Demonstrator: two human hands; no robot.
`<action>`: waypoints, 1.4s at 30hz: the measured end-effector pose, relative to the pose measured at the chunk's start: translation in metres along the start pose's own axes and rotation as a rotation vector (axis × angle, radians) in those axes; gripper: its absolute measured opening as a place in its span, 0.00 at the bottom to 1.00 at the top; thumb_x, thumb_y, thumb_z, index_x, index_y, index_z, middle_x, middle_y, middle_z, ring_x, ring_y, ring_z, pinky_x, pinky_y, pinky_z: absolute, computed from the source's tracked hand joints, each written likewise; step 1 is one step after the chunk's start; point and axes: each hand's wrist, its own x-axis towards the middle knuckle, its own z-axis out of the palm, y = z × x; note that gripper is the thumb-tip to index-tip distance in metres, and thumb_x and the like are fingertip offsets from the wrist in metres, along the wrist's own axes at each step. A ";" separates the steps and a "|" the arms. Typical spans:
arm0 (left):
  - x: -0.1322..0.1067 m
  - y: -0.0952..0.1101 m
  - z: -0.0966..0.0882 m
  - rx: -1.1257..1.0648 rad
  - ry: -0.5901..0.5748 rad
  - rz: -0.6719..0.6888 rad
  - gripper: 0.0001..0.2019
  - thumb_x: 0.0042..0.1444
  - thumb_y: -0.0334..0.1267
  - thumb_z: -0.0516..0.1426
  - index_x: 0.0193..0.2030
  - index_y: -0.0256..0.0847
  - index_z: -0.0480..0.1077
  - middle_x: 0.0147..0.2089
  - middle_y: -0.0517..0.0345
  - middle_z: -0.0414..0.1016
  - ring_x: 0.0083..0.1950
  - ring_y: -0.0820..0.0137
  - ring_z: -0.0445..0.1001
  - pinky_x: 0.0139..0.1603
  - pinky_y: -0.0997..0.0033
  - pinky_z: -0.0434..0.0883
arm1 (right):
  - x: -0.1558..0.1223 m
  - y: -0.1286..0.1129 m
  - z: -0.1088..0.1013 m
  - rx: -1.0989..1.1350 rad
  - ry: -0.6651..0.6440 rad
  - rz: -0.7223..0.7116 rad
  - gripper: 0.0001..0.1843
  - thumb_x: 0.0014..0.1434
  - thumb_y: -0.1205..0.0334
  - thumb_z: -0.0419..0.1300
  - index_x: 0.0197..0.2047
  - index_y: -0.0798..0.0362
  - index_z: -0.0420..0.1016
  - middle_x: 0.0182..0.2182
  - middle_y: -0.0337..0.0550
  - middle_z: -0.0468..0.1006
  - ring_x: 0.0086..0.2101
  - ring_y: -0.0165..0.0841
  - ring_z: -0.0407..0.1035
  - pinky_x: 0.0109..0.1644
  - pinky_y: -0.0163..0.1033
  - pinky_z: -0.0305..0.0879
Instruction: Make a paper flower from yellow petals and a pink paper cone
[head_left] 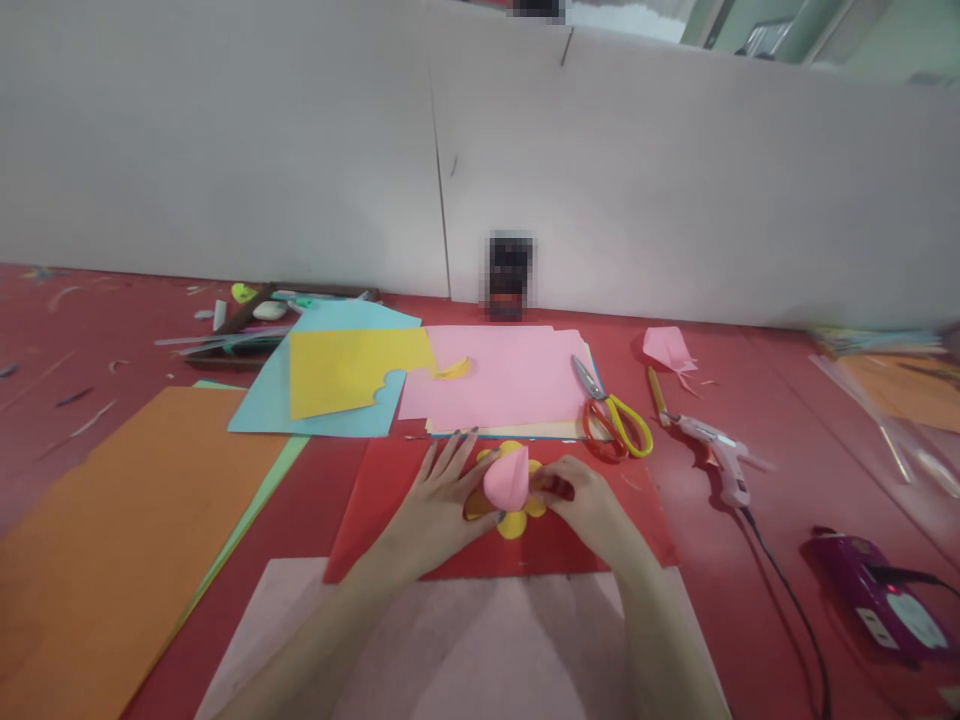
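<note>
A yellow paper flower (pixel 512 525) lies over a red sheet (pixel 390 500), with a curved pink paper piece (pixel 507 480) standing up at its middle. My left hand (pixel 442 500) holds the flower from the left; its thumb and index finger bracket the pink piece while the other fingers stretch across the red sheet. On the right side, my right hand (pixel 581 495) has curled fingers pinched at the flower's edge. The fingertips there are partly hidden behind the paper.
Scissors (pixel 611 410) rest by pink sheets (pixel 495 380). Rightward lie a glue gun (pixel 716 450) with its cord and a purple power strip (pixel 877 590). Cut yellow paper (pixel 345 370) and orange sheets (pixel 150 500) are at left. A white partition (pixel 300 150) stands behind.
</note>
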 end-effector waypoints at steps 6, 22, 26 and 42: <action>-0.001 -0.004 0.004 -0.033 0.006 0.011 0.34 0.52 0.61 0.47 0.64 0.54 0.47 0.69 0.58 0.37 0.68 0.57 0.40 0.65 0.52 0.42 | -0.001 -0.001 -0.001 0.006 -0.021 0.012 0.08 0.45 0.62 0.64 0.28 0.52 0.69 0.29 0.38 0.71 0.30 0.33 0.64 0.35 0.37 0.61; -0.001 0.002 0.000 -0.006 -0.023 -0.050 0.34 0.52 0.62 0.44 0.63 0.50 0.51 0.69 0.54 0.37 0.68 0.58 0.36 0.65 0.51 0.41 | -0.001 0.000 0.006 -0.205 -0.024 -0.046 0.05 0.47 0.64 0.64 0.27 0.51 0.70 0.28 0.38 0.69 0.32 0.33 0.63 0.35 0.37 0.58; -0.001 0.003 -0.002 -0.012 -0.041 -0.048 0.35 0.51 0.62 0.44 0.63 0.50 0.51 0.69 0.55 0.36 0.68 0.58 0.36 0.65 0.51 0.40 | 0.000 0.002 0.007 -0.227 -0.019 -0.061 0.04 0.48 0.63 0.63 0.26 0.51 0.70 0.28 0.38 0.69 0.32 0.34 0.63 0.35 0.37 0.58; -0.002 -0.007 -0.008 -0.130 -0.074 -0.003 0.43 0.48 0.61 0.50 0.66 0.51 0.35 0.70 0.55 0.32 0.68 0.59 0.32 0.64 0.52 0.42 | 0.003 0.003 0.000 0.074 0.142 0.054 0.09 0.55 0.59 0.51 0.30 0.52 0.68 0.28 0.40 0.74 0.30 0.33 0.68 0.36 0.37 0.62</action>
